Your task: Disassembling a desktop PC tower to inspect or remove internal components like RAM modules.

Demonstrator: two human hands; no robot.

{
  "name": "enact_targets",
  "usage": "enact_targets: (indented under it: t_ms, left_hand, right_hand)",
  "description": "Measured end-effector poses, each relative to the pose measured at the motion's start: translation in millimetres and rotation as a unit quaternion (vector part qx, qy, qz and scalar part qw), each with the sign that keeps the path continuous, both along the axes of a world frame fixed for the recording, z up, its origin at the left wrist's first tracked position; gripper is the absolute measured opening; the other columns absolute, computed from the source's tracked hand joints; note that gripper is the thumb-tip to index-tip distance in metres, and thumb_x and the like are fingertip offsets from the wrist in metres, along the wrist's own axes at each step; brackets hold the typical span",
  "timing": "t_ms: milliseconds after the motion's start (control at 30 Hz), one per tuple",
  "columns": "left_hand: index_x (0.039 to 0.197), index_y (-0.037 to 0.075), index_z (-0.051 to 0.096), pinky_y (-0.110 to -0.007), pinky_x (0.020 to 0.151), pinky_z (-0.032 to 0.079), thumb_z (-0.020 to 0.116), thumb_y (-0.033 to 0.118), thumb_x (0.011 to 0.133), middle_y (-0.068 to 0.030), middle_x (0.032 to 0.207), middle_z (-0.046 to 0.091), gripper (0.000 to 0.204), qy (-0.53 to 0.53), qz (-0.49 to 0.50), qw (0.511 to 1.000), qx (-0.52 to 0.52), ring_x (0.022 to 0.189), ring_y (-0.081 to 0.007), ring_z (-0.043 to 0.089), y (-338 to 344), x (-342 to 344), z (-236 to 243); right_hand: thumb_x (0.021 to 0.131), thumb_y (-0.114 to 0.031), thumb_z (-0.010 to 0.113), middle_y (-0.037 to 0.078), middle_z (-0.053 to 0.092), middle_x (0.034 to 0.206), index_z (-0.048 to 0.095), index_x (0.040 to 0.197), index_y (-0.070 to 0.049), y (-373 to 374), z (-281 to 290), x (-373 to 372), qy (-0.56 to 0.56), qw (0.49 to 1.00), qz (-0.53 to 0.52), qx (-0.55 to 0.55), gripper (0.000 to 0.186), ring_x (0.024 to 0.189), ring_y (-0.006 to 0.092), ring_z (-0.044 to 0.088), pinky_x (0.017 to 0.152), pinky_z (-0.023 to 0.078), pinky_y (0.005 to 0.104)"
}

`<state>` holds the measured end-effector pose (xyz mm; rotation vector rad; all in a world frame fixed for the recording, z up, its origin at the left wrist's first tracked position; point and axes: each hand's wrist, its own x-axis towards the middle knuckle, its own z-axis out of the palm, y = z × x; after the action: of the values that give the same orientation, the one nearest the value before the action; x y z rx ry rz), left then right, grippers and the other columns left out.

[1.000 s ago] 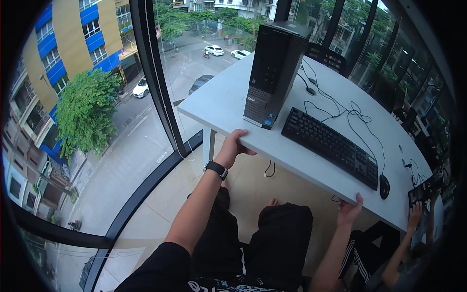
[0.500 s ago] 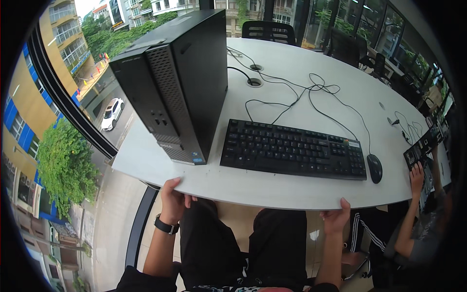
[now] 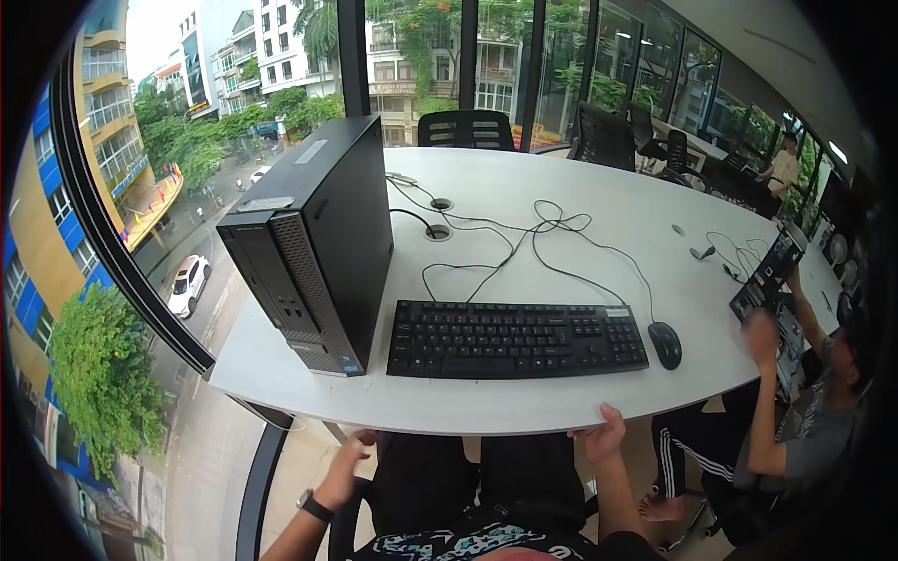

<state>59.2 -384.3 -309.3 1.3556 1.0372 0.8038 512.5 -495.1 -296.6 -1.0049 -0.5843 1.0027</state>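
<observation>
The right hand (image 3: 603,439) grasps the near edge of the surface (image 3: 486,407), thumb on top and fingers beneath, perhaps to steady the person. The left hand (image 3: 346,467) is loose just beside that edge, not wrapped round it; whether its fingertips touch, I cannot tell. Beyond, the keyboard (image 3: 514,341) lies roughly along the edge, the mouse (image 3: 665,346) just beside its right end, both presumably within easy reach. The tower (image 3: 337,262) stands upright at the left, probably there to leave the middle free. Tangled cables (image 3: 552,227) trail behind the keyboard, near round holes likely meant for wiring. The surface is pale, with a curved far side. A co-worker (image 3: 823,430) sits at the right; past a chair (image 3: 466,129), tall windows (image 3: 500,56) show trees and buildings.
</observation>
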Motion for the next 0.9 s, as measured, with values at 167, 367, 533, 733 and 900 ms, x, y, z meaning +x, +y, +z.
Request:
enact_targets:
  t_ms: [167,367,533,733,900]
  left_hand:
    - [0.151,-0.014,0.032,-0.052,0.12,0.031,0.079,0.06,0.081,-0.0383,0.156,0.032,0.112,0.44,-0.065,0.861,0.248,0.147,-0.0472,0.034,-92.2,34.7,-25.3]
    - [0.151,-0.014,0.03,-0.049,0.122,0.03,0.082,0.064,0.075,-0.0415,0.154,0.033,0.12,0.323,-0.014,0.944,0.068,0.149,-0.0507,0.03,-117.3,48.4,-49.3]
    - [0.15,-0.015,0.032,-0.047,0.115,0.04,0.084,0.073,0.066,-0.0374,0.146,0.042,0.133,0.328,-0.014,0.944,-0.001,0.138,-0.0468,0.046,-107.9,53.6,-38.4]
    - [0.146,-0.018,0.039,-0.045,0.103,0.05,0.08,0.077,0.067,-0.0365,0.128,0.056,0.13,0.335,0.026,0.94,-0.056,0.12,-0.045,0.06,-86.2,60.4,-29.6]
    - [0.144,-0.012,0.045,-0.045,0.104,0.048,0.08,0.074,0.07,-0.0352,0.128,0.057,0.119,0.391,-0.009,0.92,0.034,0.121,-0.0441,0.059,-87.8,86.4,-25.9]
  right_hand:
    - [0.093,-0.047,0.05,0.015,0.073,0.089,0.066,0.109,0.001,0.2,5.7,-3.8,0.001,1.0,0.001,0.008,0.054,0.07,0.027,0.069,0.061,0.051,0.0353]
    - [0.095,-0.05,0.047,0.015,0.073,0.089,0.066,0.11,0.001,-0.1,2.9,3.5,-0.023,0.998,0.063,0.005,0.057,0.072,0.0262,0.069,0.062,0.05,0.0354]
    - [0.096,-0.054,0.046,0.015,0.073,0.088,0.065,0.111,0.0,-1.4,-6.2,10.7,-0.035,0.995,0.086,0.021,0.06,0.067,0.0275,0.068,0.057,0.049,0.0358]
    - [0.096,-0.054,0.047,0.014,0.072,0.087,0.063,0.112,0.0,-5.3,-6.7,11.4,-0.035,0.996,0.08,0.021,0.059,0.065,0.0265,0.067,0.057,0.049,0.0353]
    - [0.096,-0.054,0.047,0.014,0.071,0.086,0.061,0.116,0.0,-0.9,-11.7,12.9,-0.039,0.997,0.062,0.03,0.059,0.064,0.0263,0.066,0.054,0.048,0.0352]
